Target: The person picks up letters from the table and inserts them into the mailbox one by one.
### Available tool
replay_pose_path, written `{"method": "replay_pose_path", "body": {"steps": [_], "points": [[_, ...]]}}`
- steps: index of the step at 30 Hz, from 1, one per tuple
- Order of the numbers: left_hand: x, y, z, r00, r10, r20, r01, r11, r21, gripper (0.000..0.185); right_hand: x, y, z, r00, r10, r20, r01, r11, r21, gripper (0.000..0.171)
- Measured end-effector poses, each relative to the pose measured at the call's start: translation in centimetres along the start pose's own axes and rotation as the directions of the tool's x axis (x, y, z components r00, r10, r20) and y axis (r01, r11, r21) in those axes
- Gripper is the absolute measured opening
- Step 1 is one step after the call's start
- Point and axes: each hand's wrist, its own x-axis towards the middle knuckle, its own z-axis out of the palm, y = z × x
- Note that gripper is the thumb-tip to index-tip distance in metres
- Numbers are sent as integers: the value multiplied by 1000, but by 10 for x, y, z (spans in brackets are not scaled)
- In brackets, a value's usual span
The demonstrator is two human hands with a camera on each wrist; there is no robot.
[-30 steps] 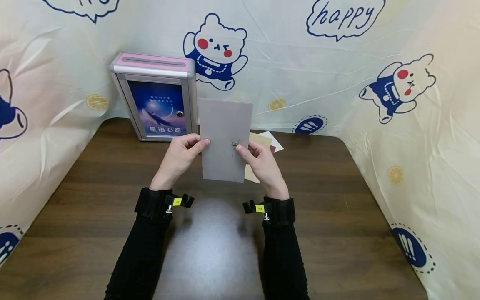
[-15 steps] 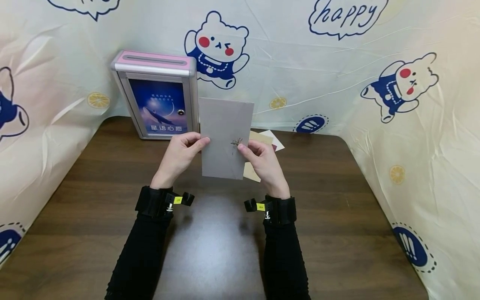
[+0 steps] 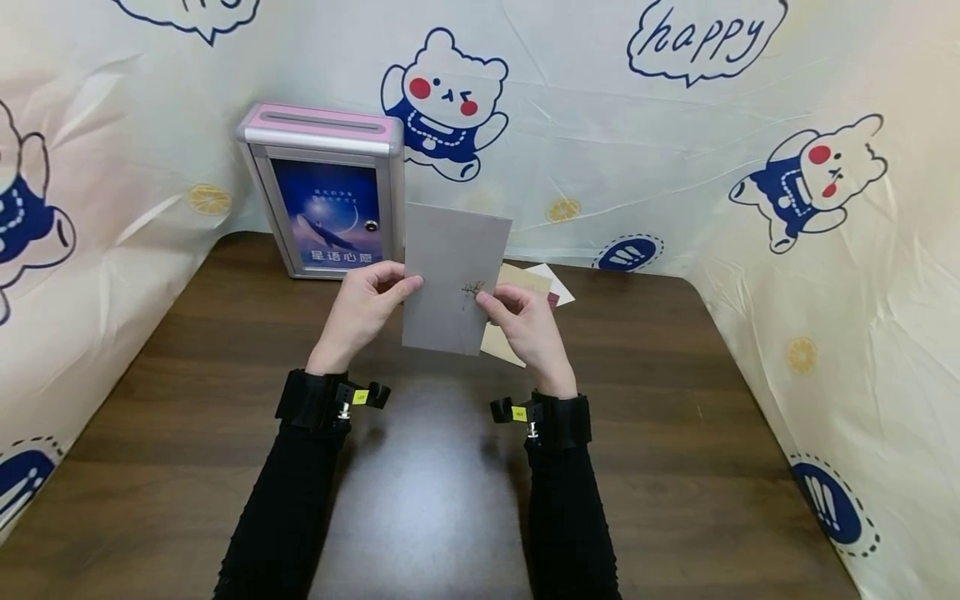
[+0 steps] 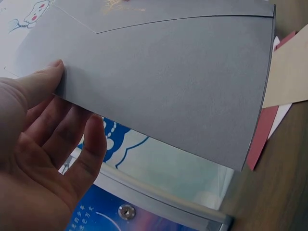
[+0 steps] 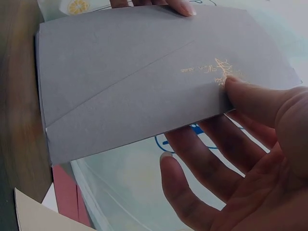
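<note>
A grey envelope (image 3: 450, 258) is held upright over the table, its flap side and a small gold branch print facing me. My left hand (image 3: 363, 308) pinches its left edge, thumb in front and fingers behind. On the opposite edge my right hand (image 3: 528, 329) grips it the same way, the thumb beside the gold print. The right wrist view shows the envelope's (image 5: 125, 82) slanted flap line and gold lettering. Behind it on the table lie a cream envelope (image 3: 504, 343), a dark red one (image 4: 263, 137) and a white one (image 3: 557, 285), partly hidden by the envelope and right hand.
A silver box (image 3: 395, 192) with a pink slotted top stands at the back left of the wooden table (image 3: 660, 417). Its blue front panel (image 3: 330, 212) carries a small lock. A printed cloth (image 3: 570, 100) hangs along the back and sides.
The head view has shifted slightly, moving the background to the right. The grey envelope has tilted a little, its lower edge shifting left. Both hands keep their hold on it.
</note>
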Motion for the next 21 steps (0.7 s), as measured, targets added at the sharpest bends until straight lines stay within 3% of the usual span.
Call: {"method": "replay_pose_path", "body": {"steps": [5,11,16,21], "points": [[-1,-4,-6,1000,-7,-7,7,1000,17,30,2,1,9,1000,2,14,-2,999,-32,23],[-1,-17,-26,997,-65,34,64,997,41,30,21,0,16,992,-4,129,26,984,-175,23],[22,-22,-57,983,-118,140,95,983,159,31,55,-11,13,947,0,322,69,976,-205,25],[46,-9,-85,960,-109,258,27,952,303,30,88,-29,6,903,9,429,116,958,-264,29]]}}
